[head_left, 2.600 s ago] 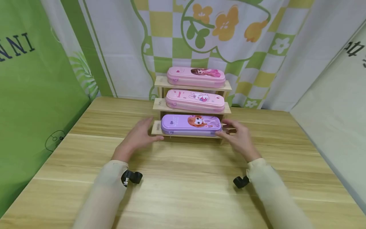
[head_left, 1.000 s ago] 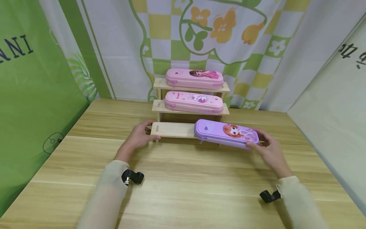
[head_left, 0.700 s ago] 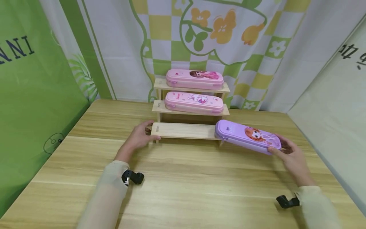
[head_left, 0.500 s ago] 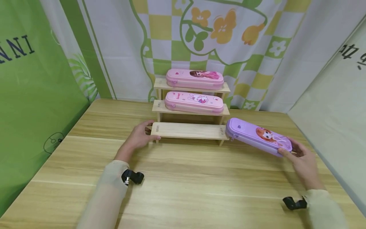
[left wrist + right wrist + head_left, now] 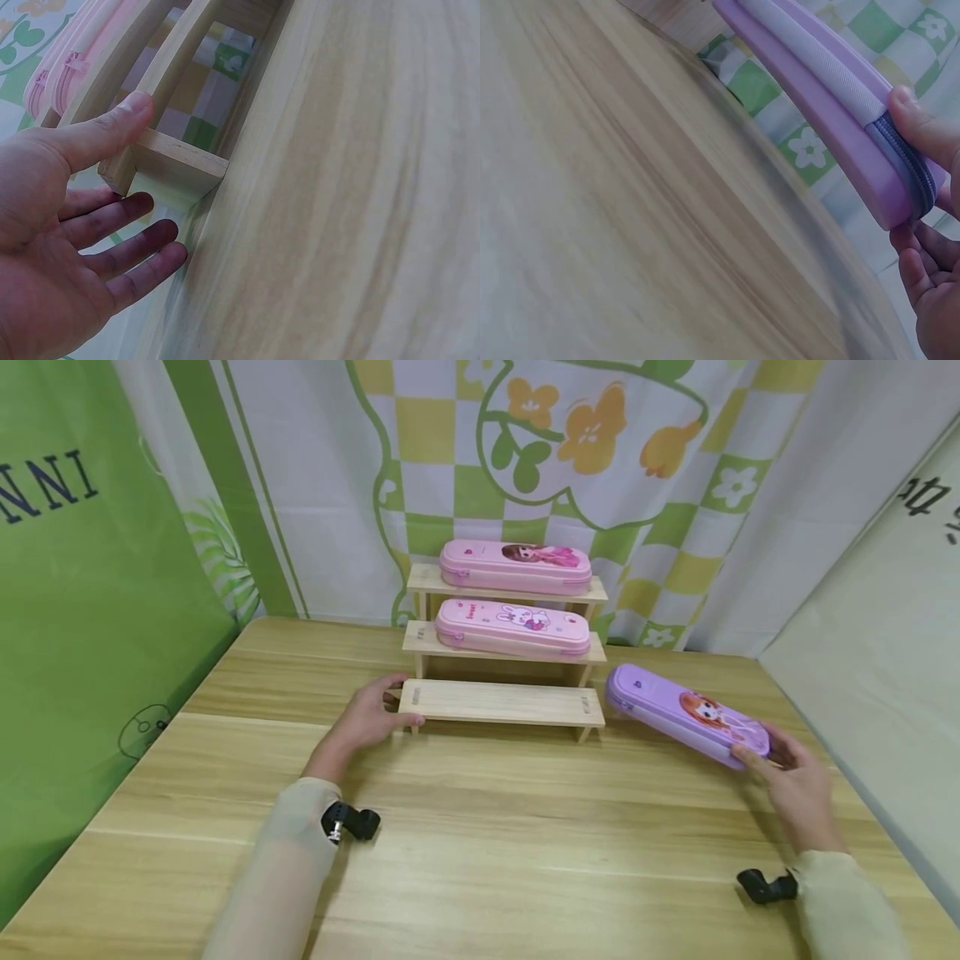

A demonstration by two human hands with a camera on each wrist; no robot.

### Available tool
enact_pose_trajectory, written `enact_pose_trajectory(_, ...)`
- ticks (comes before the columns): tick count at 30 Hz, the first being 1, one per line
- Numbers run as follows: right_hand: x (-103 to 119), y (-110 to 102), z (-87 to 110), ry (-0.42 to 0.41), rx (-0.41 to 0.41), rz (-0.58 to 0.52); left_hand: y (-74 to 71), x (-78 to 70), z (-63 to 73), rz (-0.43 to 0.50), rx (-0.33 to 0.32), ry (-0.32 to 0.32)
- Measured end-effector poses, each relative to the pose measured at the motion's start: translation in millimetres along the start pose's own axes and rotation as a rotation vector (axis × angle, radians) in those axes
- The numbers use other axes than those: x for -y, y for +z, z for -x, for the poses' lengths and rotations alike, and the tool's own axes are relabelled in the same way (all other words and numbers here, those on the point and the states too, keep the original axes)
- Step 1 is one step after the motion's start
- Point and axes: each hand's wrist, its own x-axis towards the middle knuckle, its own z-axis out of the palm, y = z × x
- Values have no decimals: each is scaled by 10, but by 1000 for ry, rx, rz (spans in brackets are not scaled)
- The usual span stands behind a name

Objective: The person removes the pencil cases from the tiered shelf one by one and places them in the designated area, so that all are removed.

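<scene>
My right hand [image 5: 801, 789] grips the right end of a purple pencil case [image 5: 686, 714], thumb on the near side. In the right wrist view the pencil case [image 5: 832, 105] hangs above the table, its zip end between thumb and fingers. The lowest step of a three-tier wooden display stand [image 5: 498, 702] is bare, just left of the case. At that step's left end, my left hand [image 5: 367, 714] holds on with thumb in front and fingers behind. From the left wrist, the thumb lies on the stand's edge [image 5: 180, 154]; the other fingers are spread.
A pink bunny pencil case [image 5: 513, 627] lies on the middle step. Another pink pencil case [image 5: 517, 566] with a doll print sits on the top step. Behind the wooden table [image 5: 480, 843] hangs a patterned curtain [image 5: 495, 452]. Green cloth borders the left.
The purple pencil case has left the lowest step and moved right in my right hand, turning at an angle. My left hand has taken hold of the step's left end.
</scene>
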Motion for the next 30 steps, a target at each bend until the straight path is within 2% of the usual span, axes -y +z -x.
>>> enact_pose_trajectory(3, 8, 50, -22, 21, -30, -22, 0, 4, -13, -5, 0, 3)
enact_pose_trajectory(6, 25, 113, -46, 76, -54, -24, -3, 2, -15, -6, 2, 3)
enact_pose_trajectory(14, 179, 390, -78, 200, -111, 93, -6, -17, -12, -9, 6, 3)
enact_pose_trajectory(19, 270, 558, -70, 209, -114, 155, 0, -23, -9, -9, 6, 6)
enact_pose_trajectory(30, 391, 839, -16, 201, -131, 181, -7, -1, -12, -14, 8, 1)
